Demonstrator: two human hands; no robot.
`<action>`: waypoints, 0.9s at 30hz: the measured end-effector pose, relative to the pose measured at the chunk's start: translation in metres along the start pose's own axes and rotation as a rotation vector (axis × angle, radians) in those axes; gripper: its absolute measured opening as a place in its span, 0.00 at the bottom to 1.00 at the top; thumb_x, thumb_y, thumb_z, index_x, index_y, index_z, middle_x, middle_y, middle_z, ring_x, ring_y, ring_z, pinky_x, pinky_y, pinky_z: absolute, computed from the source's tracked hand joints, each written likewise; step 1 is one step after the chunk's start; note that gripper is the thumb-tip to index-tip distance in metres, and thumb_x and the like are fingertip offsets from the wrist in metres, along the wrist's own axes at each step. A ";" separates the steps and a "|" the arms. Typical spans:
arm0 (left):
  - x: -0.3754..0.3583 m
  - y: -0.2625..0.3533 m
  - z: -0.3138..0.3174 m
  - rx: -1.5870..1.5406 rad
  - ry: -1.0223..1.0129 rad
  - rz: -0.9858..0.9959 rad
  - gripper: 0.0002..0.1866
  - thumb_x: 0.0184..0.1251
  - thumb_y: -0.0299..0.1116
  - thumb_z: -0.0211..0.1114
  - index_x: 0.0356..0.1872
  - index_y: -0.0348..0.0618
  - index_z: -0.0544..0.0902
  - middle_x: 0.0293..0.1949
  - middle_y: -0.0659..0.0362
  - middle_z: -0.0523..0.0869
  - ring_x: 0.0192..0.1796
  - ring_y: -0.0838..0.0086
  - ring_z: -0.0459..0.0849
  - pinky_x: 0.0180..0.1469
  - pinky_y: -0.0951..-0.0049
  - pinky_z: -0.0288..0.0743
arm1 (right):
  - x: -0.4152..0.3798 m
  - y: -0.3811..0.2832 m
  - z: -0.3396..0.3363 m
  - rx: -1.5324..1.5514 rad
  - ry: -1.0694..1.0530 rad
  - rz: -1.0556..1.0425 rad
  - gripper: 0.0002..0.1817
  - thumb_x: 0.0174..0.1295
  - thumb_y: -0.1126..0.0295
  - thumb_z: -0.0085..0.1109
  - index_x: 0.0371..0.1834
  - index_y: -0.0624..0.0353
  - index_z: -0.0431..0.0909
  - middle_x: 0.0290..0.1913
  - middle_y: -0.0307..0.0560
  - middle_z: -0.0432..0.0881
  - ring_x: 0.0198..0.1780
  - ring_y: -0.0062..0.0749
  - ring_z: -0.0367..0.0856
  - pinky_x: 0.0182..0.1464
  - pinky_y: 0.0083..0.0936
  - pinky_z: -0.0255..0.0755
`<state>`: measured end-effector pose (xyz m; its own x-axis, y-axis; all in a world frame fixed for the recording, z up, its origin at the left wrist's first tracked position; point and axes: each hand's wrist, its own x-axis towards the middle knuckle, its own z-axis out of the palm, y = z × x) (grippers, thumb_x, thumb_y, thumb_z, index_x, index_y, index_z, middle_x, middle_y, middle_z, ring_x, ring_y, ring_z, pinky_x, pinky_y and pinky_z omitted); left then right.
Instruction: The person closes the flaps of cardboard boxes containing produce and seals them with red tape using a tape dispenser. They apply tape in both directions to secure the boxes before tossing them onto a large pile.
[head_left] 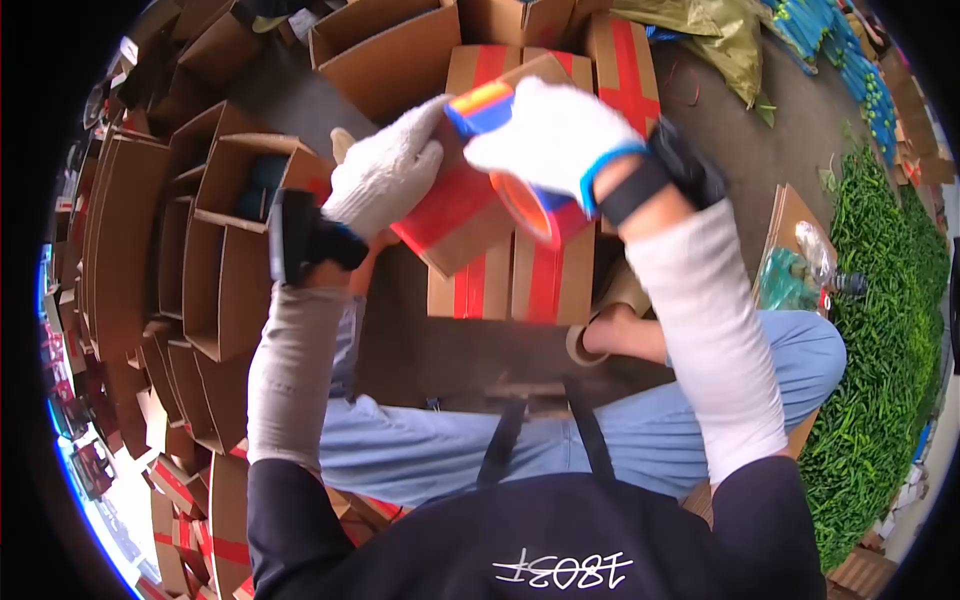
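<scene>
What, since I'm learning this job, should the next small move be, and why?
Probably steady the carton with the left hand and press the tape dispenser in the right hand against it: the left hand is at its edge, the dispenser is over it, and red tape lies on its face. Blur hides whether that tape is cut.

The held carton is showing matt cardboard, its red tape looking like smooth, glossy plastic. The tape dispenser is appearing as smooth plastic. The gloves are showing rough, knitted cloth; the trousers are displaying matt denim.
</scene>
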<state>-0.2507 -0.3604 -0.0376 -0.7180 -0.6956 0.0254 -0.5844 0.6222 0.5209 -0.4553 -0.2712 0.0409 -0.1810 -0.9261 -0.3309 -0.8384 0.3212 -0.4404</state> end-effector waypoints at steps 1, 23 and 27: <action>-0.008 0.006 0.002 0.197 0.115 0.021 0.26 0.78 0.34 0.54 0.75 0.46 0.73 0.64 0.44 0.86 0.63 0.47 0.87 0.65 0.53 0.81 | 0.004 -0.008 -0.012 -0.009 -0.112 -0.007 0.43 0.59 0.36 0.72 0.58 0.70 0.84 0.52 0.68 0.90 0.55 0.56 0.91 0.57 0.44 0.85; 0.051 -0.100 0.007 -0.071 0.305 -0.090 0.17 0.74 0.37 0.58 0.57 0.54 0.90 0.50 0.51 0.94 0.54 0.53 0.92 0.60 0.60 0.84 | 0.056 0.054 0.151 -0.155 -0.333 0.228 0.24 0.50 0.56 0.70 0.44 0.65 0.89 0.44 0.65 0.92 0.50 0.55 0.93 0.52 0.45 0.85; 0.041 -0.111 0.017 -0.239 0.635 -0.148 0.15 0.75 0.33 0.59 0.55 0.47 0.90 0.46 0.48 0.94 0.50 0.54 0.93 0.54 0.63 0.86 | 0.075 0.062 0.130 -0.097 -0.652 0.184 0.22 0.57 0.53 0.70 0.46 0.58 0.93 0.47 0.55 0.94 0.48 0.43 0.93 0.52 0.39 0.83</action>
<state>-0.2221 -0.4520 -0.1087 -0.2339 -0.8879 0.3962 -0.5071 0.4591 0.7294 -0.4539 -0.2954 -0.1194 -0.0034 -0.5401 -0.8416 -0.8715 0.4143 -0.2624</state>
